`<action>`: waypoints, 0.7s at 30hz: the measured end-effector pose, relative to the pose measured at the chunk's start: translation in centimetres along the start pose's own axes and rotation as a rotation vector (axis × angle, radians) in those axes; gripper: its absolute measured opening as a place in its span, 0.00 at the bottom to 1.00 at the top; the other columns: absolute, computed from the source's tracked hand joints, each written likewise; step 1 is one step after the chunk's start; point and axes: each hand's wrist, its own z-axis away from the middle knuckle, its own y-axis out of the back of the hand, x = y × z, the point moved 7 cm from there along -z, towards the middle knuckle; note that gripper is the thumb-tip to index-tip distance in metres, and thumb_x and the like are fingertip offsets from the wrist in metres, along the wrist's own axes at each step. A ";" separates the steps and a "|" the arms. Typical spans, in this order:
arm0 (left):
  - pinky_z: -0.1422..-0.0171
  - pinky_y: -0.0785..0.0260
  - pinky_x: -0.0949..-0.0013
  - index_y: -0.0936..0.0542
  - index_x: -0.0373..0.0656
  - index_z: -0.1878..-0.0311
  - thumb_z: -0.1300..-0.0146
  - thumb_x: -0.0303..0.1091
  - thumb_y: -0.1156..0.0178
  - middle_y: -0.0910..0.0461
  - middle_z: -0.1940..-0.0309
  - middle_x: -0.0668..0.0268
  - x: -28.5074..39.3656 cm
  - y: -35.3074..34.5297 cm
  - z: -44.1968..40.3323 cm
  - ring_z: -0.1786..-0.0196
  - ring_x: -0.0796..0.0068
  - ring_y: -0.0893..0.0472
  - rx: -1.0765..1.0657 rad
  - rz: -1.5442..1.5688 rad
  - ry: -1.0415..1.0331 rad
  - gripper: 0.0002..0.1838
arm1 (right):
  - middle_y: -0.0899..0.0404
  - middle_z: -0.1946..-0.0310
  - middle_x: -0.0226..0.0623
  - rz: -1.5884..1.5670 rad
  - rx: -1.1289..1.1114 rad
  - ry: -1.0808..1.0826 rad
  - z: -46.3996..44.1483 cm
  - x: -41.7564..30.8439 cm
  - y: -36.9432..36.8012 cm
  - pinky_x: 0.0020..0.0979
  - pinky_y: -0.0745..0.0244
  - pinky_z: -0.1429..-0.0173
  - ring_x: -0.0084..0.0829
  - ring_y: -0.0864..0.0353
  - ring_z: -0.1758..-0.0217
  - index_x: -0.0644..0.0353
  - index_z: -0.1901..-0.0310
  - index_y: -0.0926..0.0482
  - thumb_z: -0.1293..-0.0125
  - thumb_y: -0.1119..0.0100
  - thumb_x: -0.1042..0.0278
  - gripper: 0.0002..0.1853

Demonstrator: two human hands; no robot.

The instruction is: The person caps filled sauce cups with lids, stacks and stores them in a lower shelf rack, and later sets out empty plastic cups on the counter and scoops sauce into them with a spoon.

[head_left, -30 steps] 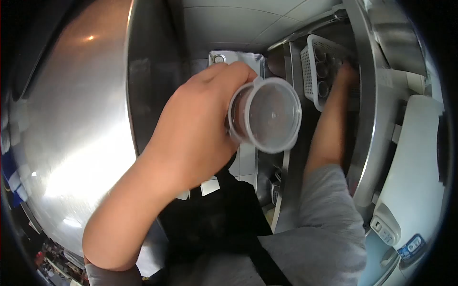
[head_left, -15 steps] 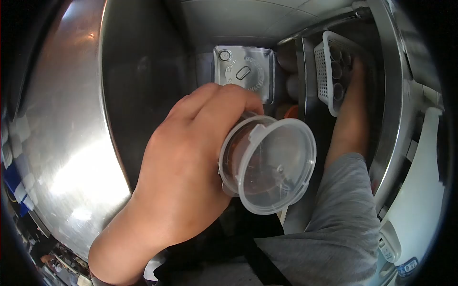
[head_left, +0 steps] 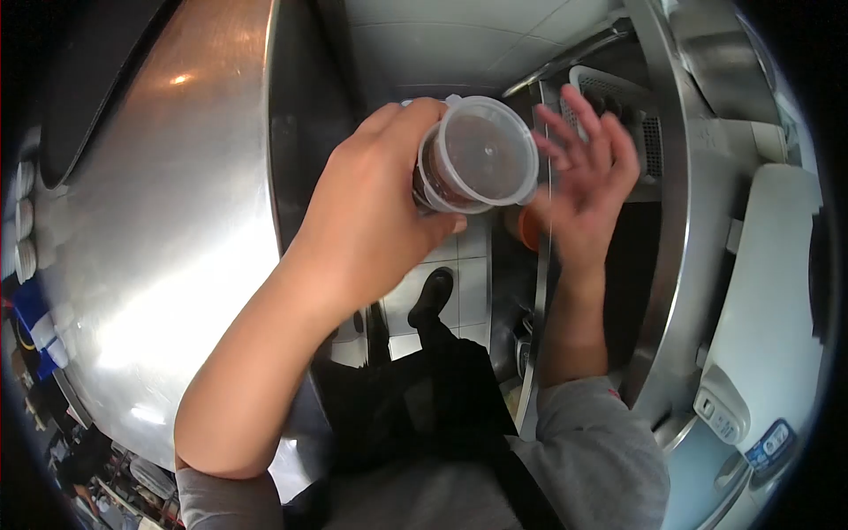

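Observation:
My left hand (head_left: 367, 208) is wrapped round a clear plastic cup (head_left: 430, 177), tilted so that its top faces my right side. Something brownish shows through the cup wall. A translucent round lid (head_left: 488, 152) covers the mouth; I cannot tell whether it is fully pressed down. Just right of the lid is my right hand (head_left: 587, 177), blurred by motion, its fingers spread and nothing visible in them. Behind that hand, a pale perforated basket (head_left: 609, 84) holds dark items, partly hidden.
A broad steel counter (head_left: 194, 265) lies on my left. On the right runs a steel frame (head_left: 671, 265) with a white appliance (head_left: 755, 309) beyond it. An orange-rimmed container (head_left: 527, 228) sits low behind the right hand. Below is a tiled floor (head_left: 473, 283) with my dark shoe (head_left: 433, 291).
My right hand has come out of the basket and moved left, beside the cup. The left hand has raised the cup slightly away from me, and the lid now sits closer over its mouth.

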 end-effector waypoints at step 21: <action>0.28 0.46 0.61 0.38 0.48 0.35 0.52 0.25 0.34 0.38 0.39 0.57 0.3 -1.6 1.8 0.33 0.56 0.38 -0.130 0.100 0.042 0.39 | 0.34 0.43 0.48 0.446 0.781 -0.169 4.9 4.4 14.6 0.40 0.27 0.38 0.39 0.27 0.45 0.62 0.36 0.51 0.54 0.34 0.90 0.46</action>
